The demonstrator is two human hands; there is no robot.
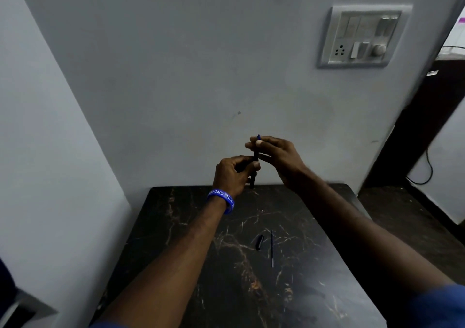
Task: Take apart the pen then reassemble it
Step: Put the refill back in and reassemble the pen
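I hold a dark pen barrel (255, 157) nearly upright above the far edge of the black marble table (191, 252). My left hand (232, 174), with a blue wristband, grips the barrel's lower half. My right hand (275, 155) pinches its upper end, where a small blue tip shows above my fingers. On the table below lie a black pen cap (259, 242) and, just right of it, a thin refill (272, 248), both apart from my hands.
A grey wall stands right behind the table, with a switch and socket panel (362, 35) at upper right. Another wall runs close along the left. Dark furniture (432, 116) and a cable (427, 171) are at the right, beside the dark floor.
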